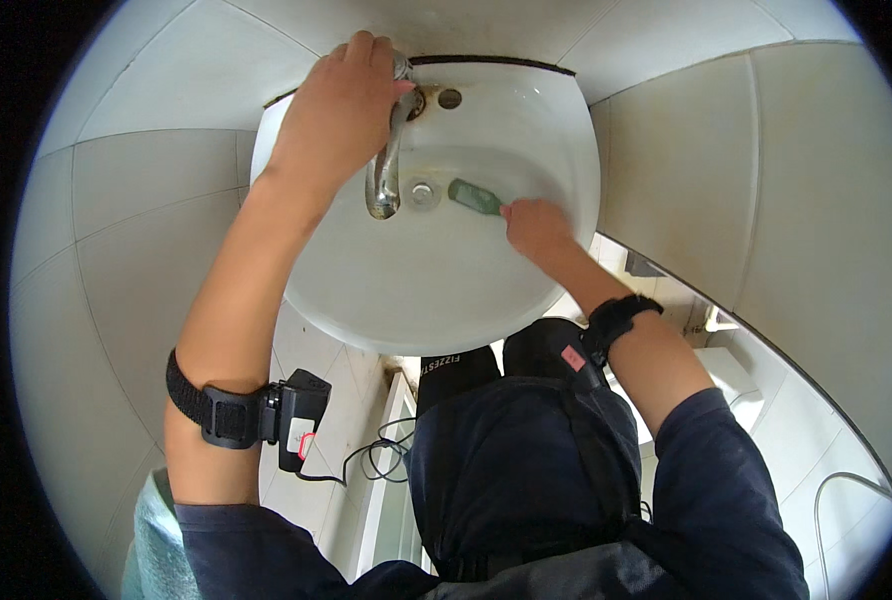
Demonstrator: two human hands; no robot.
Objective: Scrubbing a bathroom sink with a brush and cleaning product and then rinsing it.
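My left hand (pixel 341 110) is closed over the top of a chrome faucet (pixel 388 180), its fingers curled around the handle, which they mostly hide. The spout hangs over a white washbasin (pixel 406 290). Inside the basin, my right hand (pixel 539 228) grips the end of a small green brush (pixel 476 197). The brush head points left, just right of the round metal drain plug (pixel 423 195). How the bristles meet the basin is hidden beneath the head. I cannot make out any water running from the spout.
A dark hole (pixel 450 99) sits in the basin's back ledge, beside the rusty faucet base. Tiled walls (pixel 156 190) close in at the left and behind. At the right stands a large pale panel (pixel 681 160). A black cable (pixel 366 455) hangs below my left forearm.
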